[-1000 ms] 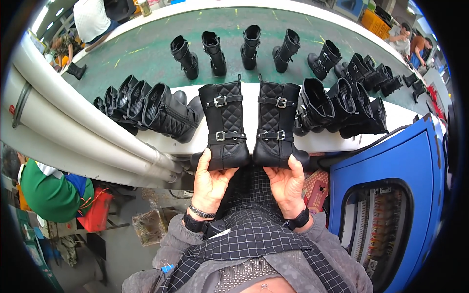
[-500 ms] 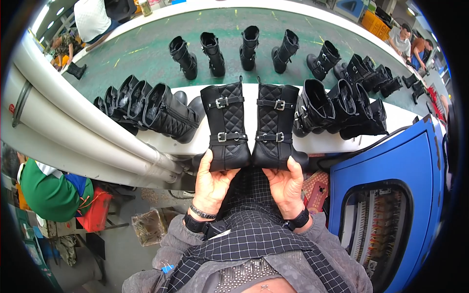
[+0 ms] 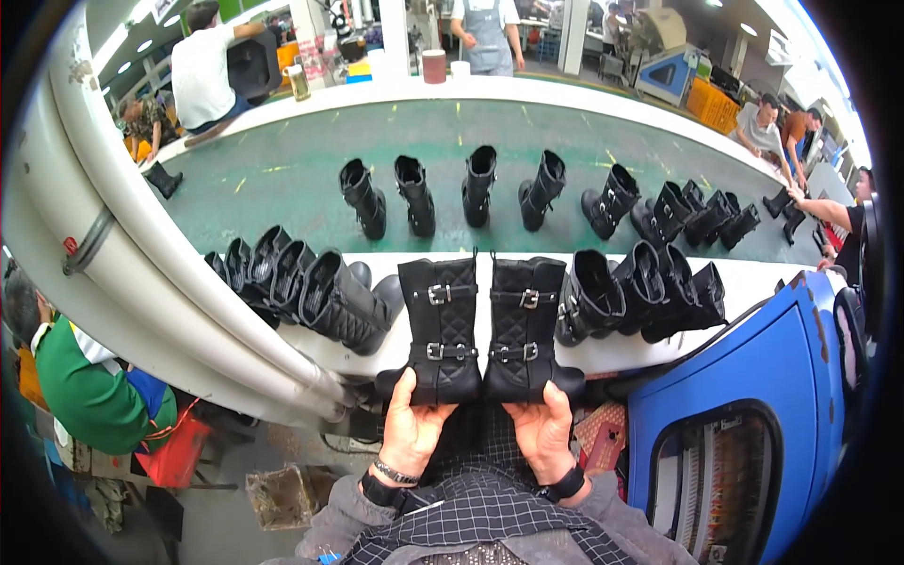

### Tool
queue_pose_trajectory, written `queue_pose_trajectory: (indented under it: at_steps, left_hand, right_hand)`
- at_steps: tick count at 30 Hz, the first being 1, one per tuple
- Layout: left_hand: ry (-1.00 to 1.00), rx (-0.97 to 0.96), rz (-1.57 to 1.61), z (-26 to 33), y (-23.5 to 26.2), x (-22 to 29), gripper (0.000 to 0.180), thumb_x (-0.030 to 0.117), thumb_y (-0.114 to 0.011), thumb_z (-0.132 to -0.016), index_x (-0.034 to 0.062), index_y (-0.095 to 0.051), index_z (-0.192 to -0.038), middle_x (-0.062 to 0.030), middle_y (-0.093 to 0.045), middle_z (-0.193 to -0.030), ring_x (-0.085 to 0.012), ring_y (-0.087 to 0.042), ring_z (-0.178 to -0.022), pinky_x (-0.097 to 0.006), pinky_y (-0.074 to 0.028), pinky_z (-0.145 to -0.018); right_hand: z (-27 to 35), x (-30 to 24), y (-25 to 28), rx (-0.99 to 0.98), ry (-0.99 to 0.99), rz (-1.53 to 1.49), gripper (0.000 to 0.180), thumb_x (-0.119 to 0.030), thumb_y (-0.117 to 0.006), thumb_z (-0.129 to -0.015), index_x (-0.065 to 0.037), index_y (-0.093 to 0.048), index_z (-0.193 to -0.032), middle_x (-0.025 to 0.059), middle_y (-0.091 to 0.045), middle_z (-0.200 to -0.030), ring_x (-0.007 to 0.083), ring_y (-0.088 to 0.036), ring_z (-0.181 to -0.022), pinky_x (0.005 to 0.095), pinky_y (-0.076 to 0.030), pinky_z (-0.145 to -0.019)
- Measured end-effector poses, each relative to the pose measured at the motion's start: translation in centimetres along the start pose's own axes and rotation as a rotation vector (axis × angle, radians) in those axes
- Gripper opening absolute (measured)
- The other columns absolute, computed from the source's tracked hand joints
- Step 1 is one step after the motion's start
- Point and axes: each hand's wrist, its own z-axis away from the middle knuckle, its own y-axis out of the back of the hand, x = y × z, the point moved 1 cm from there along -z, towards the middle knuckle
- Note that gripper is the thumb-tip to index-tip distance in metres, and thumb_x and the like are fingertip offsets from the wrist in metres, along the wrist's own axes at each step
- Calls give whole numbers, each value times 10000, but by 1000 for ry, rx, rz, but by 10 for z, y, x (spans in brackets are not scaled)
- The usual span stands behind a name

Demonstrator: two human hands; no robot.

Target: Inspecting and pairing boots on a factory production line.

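A black ankle-high boot with quilted panel and two silver-buckled straps (image 3: 435, 330) is held upright in front of me by my left hand (image 3: 414, 435), thumb up against its foot and fingers beneath. Its mirror twin, another black buckled boot (image 3: 525, 325), is gripped the same way by my right hand (image 3: 543, 435). The two boots stand side by side, heels close together, toes pointing outward. Both hands are closed on the soles. Behind the boots runs a white ledge (image 3: 395, 330), where several black boots stand left (image 3: 344, 306) and right (image 3: 593, 297).
Beyond the ledge lies a green conveyor belt (image 3: 301, 141) carrying several black boots. White pipes (image 3: 188, 282) slope past on my left. A blue machine cabinet (image 3: 734, 348) stands close on my right. Other people (image 3: 202, 80) work around the belt. A crate-like box (image 3: 282, 497) sits on the floor.
The view has tilted up, so more of the room beyond the belt shows and everything sits lower. Both hands keep the same hold on the boots.
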Motion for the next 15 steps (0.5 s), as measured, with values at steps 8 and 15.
queue_pose_trajectory:
  at_steps: [8,15]
  left_hand:
    - [-48,-43,-76,9,-9,4,409,275,-639,-929,11,-544,-1227,-135,-616,-1188,-270,-611,-1092,-456,-551,-929]
    - [-58,-33,-72,9,-9,3,401,272,-646,-923,17,-556,-1218,-132,-626,-1175,-268,-620,-1076,-443,-563,-905]
  right_hand:
    - [1,1,3,3,-5,4,381,-282,-623,-886,-19,-595,-1161,132,-666,-1101,276,-663,-1006,441,-579,-868]
    - [2,0,3,2,-5,19,344,-274,-611,-891,-24,-616,-1127,124,-677,-1085,261,-669,-992,420,-581,-855]
